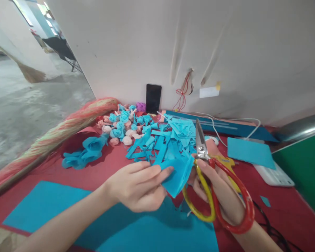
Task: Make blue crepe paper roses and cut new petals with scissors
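Observation:
Between the fingers of my left hand (140, 185) is a folded stack of blue crepe paper (176, 176). My right hand (220, 189) is closed around scissors (201, 150) with one yellow and one red handle loop; the blades point up and away, and look closed. The right fingertips are close to the paper's right edge; whether they touch it I cannot tell. Just beyond my hands lies a heap of cut blue paper pieces (182, 131). Large blue sheets (152, 227) spread over the red table under my forearms.
Paper roses (123, 117) in blue, pink and white cluster at the back left, near ruffled blue paper (86, 152). A phone (153, 98) leans on the wall. A yellow glue gun (224, 164), white cable (214, 122) and blue packet (250, 152) lie right. A fringed pole (55, 134) borders the left.

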The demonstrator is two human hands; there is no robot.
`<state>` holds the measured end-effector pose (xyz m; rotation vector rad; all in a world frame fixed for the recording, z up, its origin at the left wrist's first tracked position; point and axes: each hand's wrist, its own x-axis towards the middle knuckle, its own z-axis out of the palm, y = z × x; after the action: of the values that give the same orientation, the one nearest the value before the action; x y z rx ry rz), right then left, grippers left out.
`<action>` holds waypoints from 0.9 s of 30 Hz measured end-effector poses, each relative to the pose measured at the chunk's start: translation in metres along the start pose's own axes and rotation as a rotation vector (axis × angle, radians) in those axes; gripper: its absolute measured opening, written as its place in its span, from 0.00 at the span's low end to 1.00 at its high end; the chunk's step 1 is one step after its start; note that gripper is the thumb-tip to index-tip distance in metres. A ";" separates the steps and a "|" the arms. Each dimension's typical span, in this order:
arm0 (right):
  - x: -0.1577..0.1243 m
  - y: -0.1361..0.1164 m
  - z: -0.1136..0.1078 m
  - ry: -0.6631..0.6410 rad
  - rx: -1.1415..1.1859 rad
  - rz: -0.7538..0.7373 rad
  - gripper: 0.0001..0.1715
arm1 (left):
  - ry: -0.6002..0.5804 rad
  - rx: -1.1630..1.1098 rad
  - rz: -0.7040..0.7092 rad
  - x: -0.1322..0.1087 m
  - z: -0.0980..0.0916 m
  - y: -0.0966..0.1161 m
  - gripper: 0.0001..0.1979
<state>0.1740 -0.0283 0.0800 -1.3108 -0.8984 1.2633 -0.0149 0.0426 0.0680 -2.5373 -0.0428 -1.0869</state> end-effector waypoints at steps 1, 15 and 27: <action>0.000 0.000 0.000 0.019 0.022 0.001 0.20 | 0.000 0.009 0.010 -0.002 0.001 0.002 0.11; -0.012 -0.014 -0.005 -0.068 -0.189 0.085 0.20 | 0.060 -0.876 -1.153 0.016 -0.002 0.004 0.12; -0.010 -0.006 -0.001 -0.025 -0.321 -0.144 0.10 | -0.572 -1.559 -1.260 0.025 -0.011 0.008 0.15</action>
<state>0.1739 -0.0372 0.0874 -1.4504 -1.2288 1.0550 -0.0037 0.0280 0.0894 -4.2820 -1.7753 -0.5822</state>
